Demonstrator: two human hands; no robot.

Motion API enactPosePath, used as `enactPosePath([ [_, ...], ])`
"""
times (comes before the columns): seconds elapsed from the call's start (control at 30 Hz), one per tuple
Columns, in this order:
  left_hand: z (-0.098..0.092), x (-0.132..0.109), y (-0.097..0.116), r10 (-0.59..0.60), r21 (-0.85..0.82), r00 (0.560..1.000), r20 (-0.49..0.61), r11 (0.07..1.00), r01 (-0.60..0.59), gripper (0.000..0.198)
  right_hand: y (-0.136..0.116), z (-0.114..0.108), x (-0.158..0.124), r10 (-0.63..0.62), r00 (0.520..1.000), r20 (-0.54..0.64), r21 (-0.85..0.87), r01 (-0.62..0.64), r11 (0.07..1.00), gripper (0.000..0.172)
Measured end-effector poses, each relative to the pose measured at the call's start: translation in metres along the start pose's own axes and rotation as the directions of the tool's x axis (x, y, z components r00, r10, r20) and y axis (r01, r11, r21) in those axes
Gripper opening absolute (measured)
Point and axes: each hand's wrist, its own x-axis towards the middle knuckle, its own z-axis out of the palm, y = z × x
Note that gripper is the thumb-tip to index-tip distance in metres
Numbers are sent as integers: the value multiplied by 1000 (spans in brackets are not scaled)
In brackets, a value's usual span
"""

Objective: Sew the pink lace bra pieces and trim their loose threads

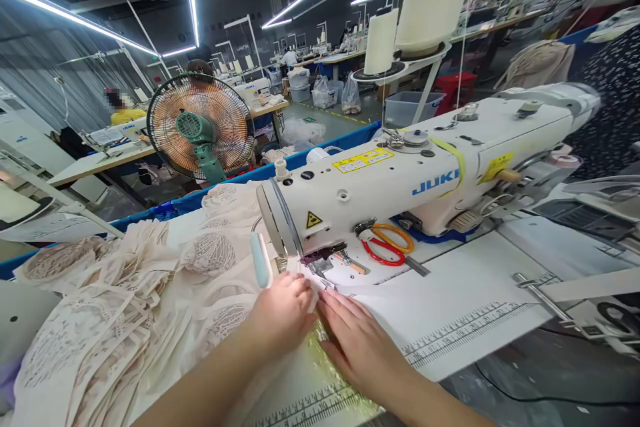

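A white JUKI sewing machine [380,180] fills the middle of the view. My left hand [286,310] is curled over pale fabric [316,293] just in front of the needle area, its fingers closed on the cloth. Beside it, my right hand [353,330] lies with fingers stretched out, the tips touching the fabric by the presser foot. The needle itself is hard to make out. Beige lace bra pieces [220,253] spread out left of my left hand. Under my wrists lies a crinkled yellowish clear film [323,353].
Scissors with red and orange handles [385,247] lie beneath the machine arm. A large heap of beige cut pieces [110,307] covers the left of the table. Thread cones [381,40] stand behind the machine. A fan [200,127] stands beyond the table; a person in yellow [127,115] sits farther back.
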Motion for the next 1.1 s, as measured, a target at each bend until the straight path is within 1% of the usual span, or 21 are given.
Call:
enactPosePath([
  [0.07,5,-6,13,13,17,1000,-4,1000,-13,38,0,-1,1,-2,1000,19,-9,2,1000,48],
  [0.13,15,-11,14,34,49,999,-40,998,-32,40,0,-2,1,-5,1000,25,-17,5,1000,50],
  [0.2,25,-14,5,69,79,994,-79,995,-63,37,0,-3,1,-17,999,33,-31,18,999,51],
  [0.27,31,-14,-7,117,92,988,-104,990,-107,35,0,-4,1,-24,999,39,-43,26,999,52],
  [0.4,31,-11,-26,150,92,981,-124,986,-139,32,1,-2,0,-27,999,27,-34,28,999,52],
  [0.63,35,-6,-40,145,131,976,-161,984,-124,33,3,0,0,-27,1000,17,0,27,1000,52],
  [0.83,50,-2,-57,132,151,963,-233,984,-98,34,4,-2,0,-31,999,35,-6,31,999,52],
  [0.97,57,1,-67,131,160,965,-226,982,-96,35,3,-3,0,-28,999,47,5,28,1000,52],
  [1.03,56,3,-69,121,165,967,-223,983,-85,34,3,-3,1,-18,999,50,24,17,1000,52],
  [1.1,49,5,-65,96,170,971,-218,984,-60,32,4,-4,3,-5,999,53,48,3,999,52],
])
